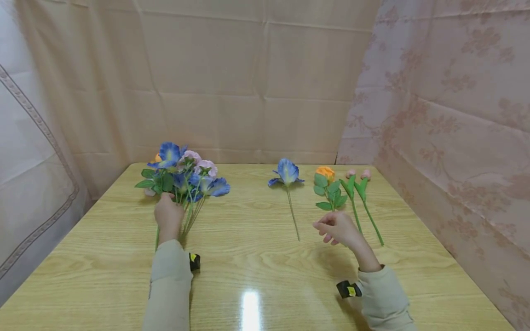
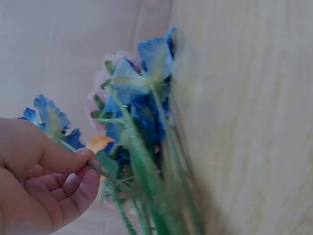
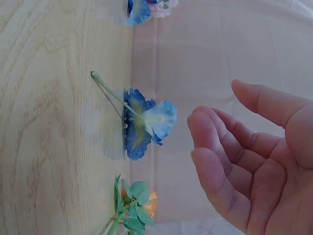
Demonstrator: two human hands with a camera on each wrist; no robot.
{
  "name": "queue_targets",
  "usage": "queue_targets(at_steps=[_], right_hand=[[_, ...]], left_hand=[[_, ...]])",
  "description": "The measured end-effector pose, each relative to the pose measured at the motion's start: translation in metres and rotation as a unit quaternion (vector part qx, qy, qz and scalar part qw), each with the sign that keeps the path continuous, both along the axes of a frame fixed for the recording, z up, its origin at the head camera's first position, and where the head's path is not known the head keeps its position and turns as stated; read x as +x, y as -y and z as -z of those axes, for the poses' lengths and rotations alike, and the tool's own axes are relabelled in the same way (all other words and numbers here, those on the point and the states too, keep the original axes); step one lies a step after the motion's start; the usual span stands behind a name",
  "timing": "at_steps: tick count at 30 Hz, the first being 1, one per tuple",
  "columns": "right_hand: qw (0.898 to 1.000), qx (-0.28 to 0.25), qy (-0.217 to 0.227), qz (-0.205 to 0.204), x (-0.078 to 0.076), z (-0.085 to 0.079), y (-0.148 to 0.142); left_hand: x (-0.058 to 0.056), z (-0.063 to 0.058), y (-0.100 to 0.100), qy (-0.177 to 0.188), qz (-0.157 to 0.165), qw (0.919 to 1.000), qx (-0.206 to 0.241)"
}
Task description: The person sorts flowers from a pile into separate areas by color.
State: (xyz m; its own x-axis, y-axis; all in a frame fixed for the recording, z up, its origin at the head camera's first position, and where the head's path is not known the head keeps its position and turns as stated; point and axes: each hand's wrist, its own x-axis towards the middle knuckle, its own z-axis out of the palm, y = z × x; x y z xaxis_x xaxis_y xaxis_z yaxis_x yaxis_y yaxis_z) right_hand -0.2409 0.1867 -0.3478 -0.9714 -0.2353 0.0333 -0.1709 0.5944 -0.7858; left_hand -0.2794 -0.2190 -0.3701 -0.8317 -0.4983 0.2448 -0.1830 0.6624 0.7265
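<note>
I am looking across a wooden bench (image 1: 265,262); the left hand (image 1: 169,216) pinches a thin stem between thumb and fingertip at the near edge of a mixed bunch (image 1: 180,181) of blue, pink and orange flowers; that stem seems to lead to a blue flower (image 2: 51,117), and so slim a stalk probably suits a light pinch. The right hand (image 1: 337,227) holds nothing, its fingers loosely bent above the bench, nearest the orange flower (image 1: 325,173); beyond that lie two pink tulips (image 1: 360,188), and towards the bunch a single blue bloom (image 1: 287,172); these lie with heads away and stems towards the person, perhaps so the stalks are easy to reach. The black wrist devices (image 1: 343,289) carry yellow patches, too small to read; I see no brand.
</note>
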Motion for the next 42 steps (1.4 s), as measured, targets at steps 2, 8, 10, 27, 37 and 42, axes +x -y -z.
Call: queue_targets(at_steps=[2,8,10,27,37,42], right_hand=[[1.000,0.000,0.001,-0.003,0.000,0.001,0.000],[1.000,-0.001,0.006,-0.009,0.000,0.002,0.003],[1.000,0.000,0.005,-0.013,0.000,0.002,0.004],[0.997,0.001,-0.011,-0.082,0.002,0.009,0.027],[0.991,-0.024,-0.032,-0.124,0.005,0.013,0.050],[0.990,-0.043,-0.036,-0.133,0.008,0.015,0.060]], left_hand=[[0.002,-0.005,-0.001,0.001,0.007,1.0000,-0.004],[0.010,-0.022,-0.010,-0.021,0.053,0.9984,0.004],[0.013,-0.028,-0.015,-0.029,0.063,0.9976,0.011],[0.018,-0.048,-0.075,-0.013,0.246,0.9605,0.129],[0.026,-0.048,-0.121,-0.007,0.327,0.9344,0.141],[0.029,-0.046,-0.139,-0.003,0.358,0.9240,0.133]])
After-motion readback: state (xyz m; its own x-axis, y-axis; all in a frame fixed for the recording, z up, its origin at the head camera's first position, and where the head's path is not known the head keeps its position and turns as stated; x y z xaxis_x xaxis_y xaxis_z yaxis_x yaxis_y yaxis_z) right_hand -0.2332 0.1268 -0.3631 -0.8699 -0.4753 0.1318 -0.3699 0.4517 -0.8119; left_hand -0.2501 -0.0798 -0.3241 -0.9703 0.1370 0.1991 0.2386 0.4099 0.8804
